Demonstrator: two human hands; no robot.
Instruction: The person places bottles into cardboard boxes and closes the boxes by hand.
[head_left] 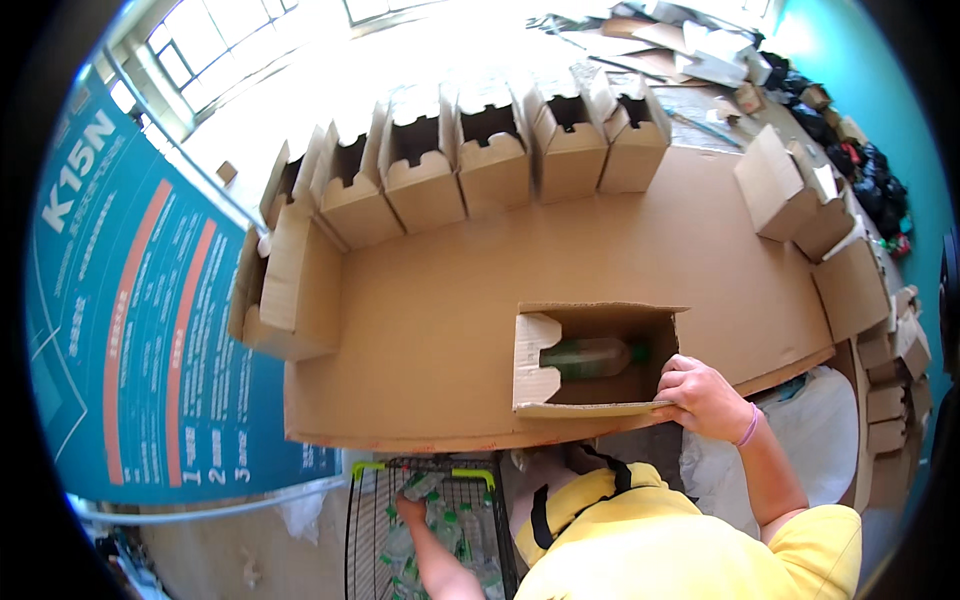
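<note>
One bottle (588, 357) lies inside the open carton (560, 395).

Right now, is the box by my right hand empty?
No. The open box holds one bottle lying on its side.

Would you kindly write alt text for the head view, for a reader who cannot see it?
A person's right hand grips the near flap of an open box holding one bottle on a cardboard-covered table. The left hand reaches into a wire basket of bottles below. Empty boxes line the far edge.
</note>
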